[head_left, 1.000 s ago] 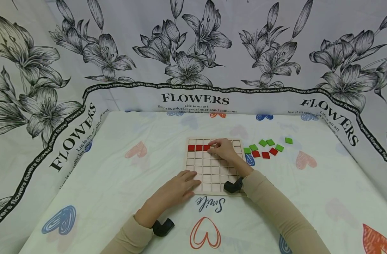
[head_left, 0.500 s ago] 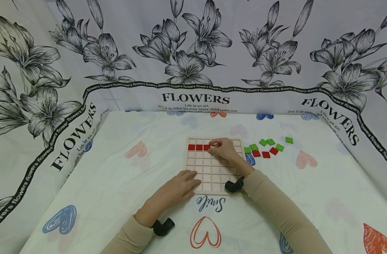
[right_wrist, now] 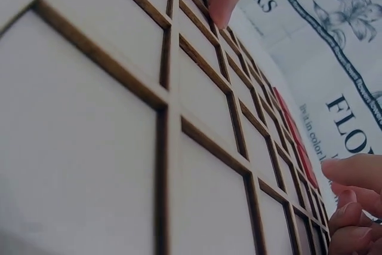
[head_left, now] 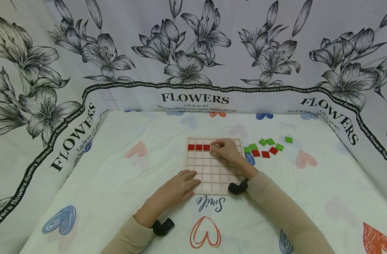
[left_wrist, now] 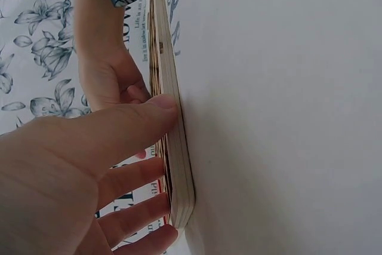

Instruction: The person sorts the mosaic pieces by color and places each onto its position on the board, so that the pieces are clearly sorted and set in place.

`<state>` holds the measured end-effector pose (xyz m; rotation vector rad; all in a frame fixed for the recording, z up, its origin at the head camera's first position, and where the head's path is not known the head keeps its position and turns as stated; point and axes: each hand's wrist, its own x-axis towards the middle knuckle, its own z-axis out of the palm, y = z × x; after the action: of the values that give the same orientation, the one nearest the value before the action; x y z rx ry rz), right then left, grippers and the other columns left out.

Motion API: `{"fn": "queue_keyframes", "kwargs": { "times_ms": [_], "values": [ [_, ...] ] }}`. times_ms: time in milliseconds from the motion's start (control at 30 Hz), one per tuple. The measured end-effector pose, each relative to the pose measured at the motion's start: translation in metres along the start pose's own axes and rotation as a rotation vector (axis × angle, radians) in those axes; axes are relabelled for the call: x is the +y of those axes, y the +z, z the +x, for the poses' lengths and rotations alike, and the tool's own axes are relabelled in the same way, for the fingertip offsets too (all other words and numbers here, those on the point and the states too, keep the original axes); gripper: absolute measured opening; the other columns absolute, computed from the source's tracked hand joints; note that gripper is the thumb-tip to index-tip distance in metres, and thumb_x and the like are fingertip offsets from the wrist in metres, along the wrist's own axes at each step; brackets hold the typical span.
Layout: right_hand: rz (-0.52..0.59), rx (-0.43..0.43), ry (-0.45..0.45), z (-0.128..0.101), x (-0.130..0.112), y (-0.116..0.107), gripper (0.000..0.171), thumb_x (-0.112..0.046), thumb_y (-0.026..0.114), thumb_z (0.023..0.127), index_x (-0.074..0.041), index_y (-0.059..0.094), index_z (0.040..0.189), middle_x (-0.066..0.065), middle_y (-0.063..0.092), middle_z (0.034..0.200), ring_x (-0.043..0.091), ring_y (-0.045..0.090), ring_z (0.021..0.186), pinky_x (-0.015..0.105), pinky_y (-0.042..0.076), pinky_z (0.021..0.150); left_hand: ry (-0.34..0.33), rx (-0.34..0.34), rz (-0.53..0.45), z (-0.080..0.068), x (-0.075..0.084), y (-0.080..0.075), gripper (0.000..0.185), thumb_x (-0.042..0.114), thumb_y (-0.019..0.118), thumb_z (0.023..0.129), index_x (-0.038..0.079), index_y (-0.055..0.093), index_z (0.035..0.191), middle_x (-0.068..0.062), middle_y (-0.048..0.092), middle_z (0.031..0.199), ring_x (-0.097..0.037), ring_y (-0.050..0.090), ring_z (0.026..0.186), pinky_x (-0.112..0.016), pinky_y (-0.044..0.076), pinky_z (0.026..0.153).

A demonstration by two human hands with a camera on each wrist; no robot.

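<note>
A pale wooden grid board lies on the cloth, with three red square tiles side by side in its second row from the far edge. My right hand is over the board, its fingertips just right of the third red tile. In the right wrist view, the fingers of that hand are loosely bent and no tile shows between them. My left hand rests on the board's near left edge. The left wrist view shows its thumb on the board's rim and its other fingers spread over the grid.
Several loose green tiles and red tiles lie right of the board. A white cloth printed with hearts covers the table. Flower-print curtain surrounds its back and sides. Each wrist wears a black camera.
My right hand has drawn slightly to the right, away from the third red tile, which stays in its cell. The left hand has not moved.
</note>
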<state>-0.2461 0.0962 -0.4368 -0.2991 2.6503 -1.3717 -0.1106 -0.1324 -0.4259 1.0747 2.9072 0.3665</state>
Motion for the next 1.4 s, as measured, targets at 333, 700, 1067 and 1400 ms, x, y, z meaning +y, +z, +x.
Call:
{"fn": "queue_keyframes", "kwargs": {
  "times_ms": [333,700,1067,1400],
  "values": [
    [0.046,-0.011,0.036,-0.012,-0.002,-0.007,0.028,-0.018,0.072,0.086,-0.004,0.071,0.110,0.000,0.056,0.071,0.013,0.044,0.063,0.021,0.038,0.054,-0.007,-0.004,-0.015,0.001,0.000,0.000,0.037,0.023,0.064,0.092,0.014,0.062,0.128,-0.014,0.053,0.142,-0.032,0.049,0.133,-0.044,0.047,0.108],
    [0.044,-0.026,0.030,-0.023,-0.004,-0.009,0.027,-0.018,0.072,0.085,-0.005,0.072,0.109,-0.001,0.057,0.070,0.012,0.044,0.060,0.020,0.038,0.052,-0.011,-0.005,-0.026,0.000,0.000,-0.001,0.037,0.022,0.064,0.092,0.014,0.062,0.128,-0.013,0.053,0.142,-0.032,0.049,0.132,-0.044,0.047,0.107],
    [0.099,-0.027,0.045,-0.034,-0.001,-0.016,0.029,-0.018,0.071,0.085,-0.004,0.070,0.111,-0.003,0.056,0.071,0.011,0.045,0.060,0.021,0.039,0.053,-0.022,-0.009,-0.034,0.000,0.000,0.000,0.037,0.024,0.063,0.093,0.015,0.062,0.128,-0.012,0.053,0.143,-0.032,0.048,0.134,-0.044,0.047,0.108],
    [0.127,-0.025,0.023,-0.041,0.004,-0.021,0.029,-0.015,0.072,0.086,0.000,0.069,0.111,-0.002,0.052,0.066,0.013,0.044,0.057,0.020,0.038,0.050,-0.009,0.005,-0.032,0.000,0.000,0.000,0.036,0.023,0.064,0.092,0.014,0.062,0.127,-0.013,0.053,0.142,-0.032,0.049,0.133,-0.044,0.047,0.108]
  ]
}}
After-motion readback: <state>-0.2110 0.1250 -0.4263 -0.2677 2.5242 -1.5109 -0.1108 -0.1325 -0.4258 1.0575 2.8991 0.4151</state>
